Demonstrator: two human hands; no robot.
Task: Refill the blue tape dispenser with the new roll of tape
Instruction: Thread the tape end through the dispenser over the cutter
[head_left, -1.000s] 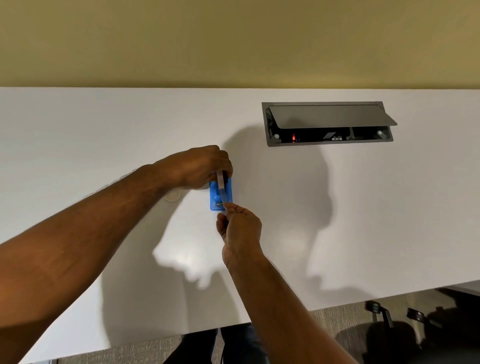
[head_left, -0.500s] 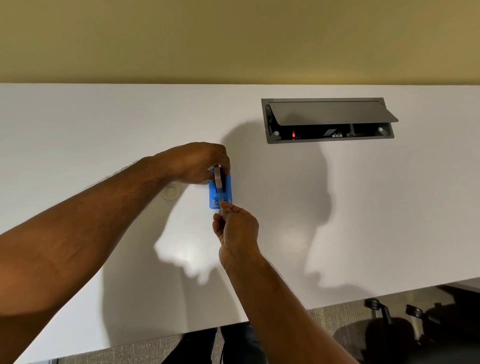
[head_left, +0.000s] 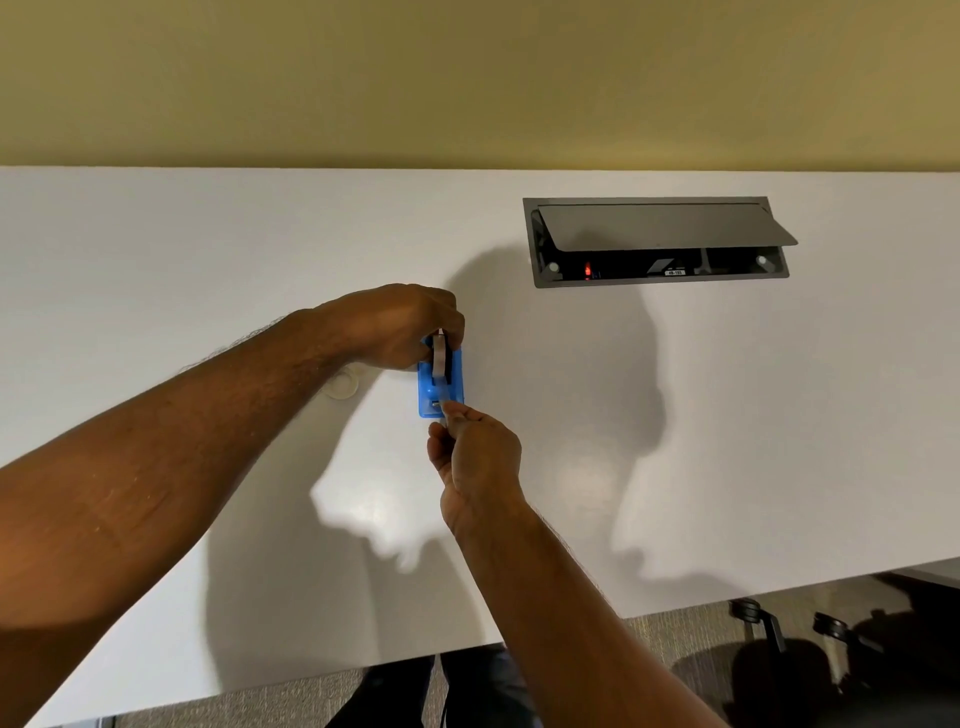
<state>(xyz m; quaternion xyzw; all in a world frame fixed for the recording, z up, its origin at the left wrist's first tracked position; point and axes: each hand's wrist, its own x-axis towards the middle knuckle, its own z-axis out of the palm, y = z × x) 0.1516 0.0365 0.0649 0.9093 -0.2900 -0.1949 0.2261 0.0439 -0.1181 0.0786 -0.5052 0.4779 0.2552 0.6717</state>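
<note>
The blue tape dispenser (head_left: 440, 389) stands on the white table (head_left: 675, 415), its cutter end toward me. A roll of tape (head_left: 440, 356) sits upright in its slot. My left hand (head_left: 395, 325) wraps over the dispenser's far end and the roll. My right hand (head_left: 475, 462) pinches the loose end of the tape strip (head_left: 444, 415) just past the cutter end. A small clear ring, perhaps the empty tape core (head_left: 340, 385), lies on the table under my left wrist.
A recessed dark power box (head_left: 657, 241) with its lid tilted up sits in the table at the back right. The table's near edge runs below my arms. Chair casters (head_left: 753, 618) stand on the carpet at lower right.
The roll has sunk lower into the dispenser under my left hand. My right hand has kept its pinch on the strip at the cutter end, and the view has shifted slightly.
</note>
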